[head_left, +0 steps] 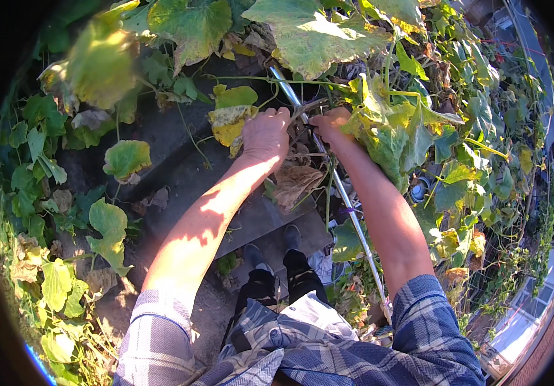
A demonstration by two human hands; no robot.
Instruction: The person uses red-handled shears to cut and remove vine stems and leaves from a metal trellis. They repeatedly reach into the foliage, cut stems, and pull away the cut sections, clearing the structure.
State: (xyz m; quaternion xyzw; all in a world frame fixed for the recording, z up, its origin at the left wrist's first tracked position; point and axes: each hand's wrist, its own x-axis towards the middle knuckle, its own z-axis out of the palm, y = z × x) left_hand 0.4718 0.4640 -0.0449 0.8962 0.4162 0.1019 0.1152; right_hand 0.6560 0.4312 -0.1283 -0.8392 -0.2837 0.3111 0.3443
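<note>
My left hand (266,135) is curled around dry vine stems (301,112) just left of a shiny metal pole (347,193). Its palm side is hidden. On the pole's other side, my right hand (331,124) has its thumb and fingers at the metal, by a small dark item I cannot make out. Green leaves partly cover that hand. The pole slants from the upper middle down past my right forearm. A crumpled brown leaf (296,183) hangs below my hands, and a yellowed leaf (231,123) touches the area beside my left hand.
A large spotted leaf (315,38) overhangs the pole's upper end. Dense vines (450,159) fill the right side. A purple tie (347,210) wraps the pole. My shoes (292,236) stand on dark steps (262,217). A white building (530,309) lies far below right.
</note>
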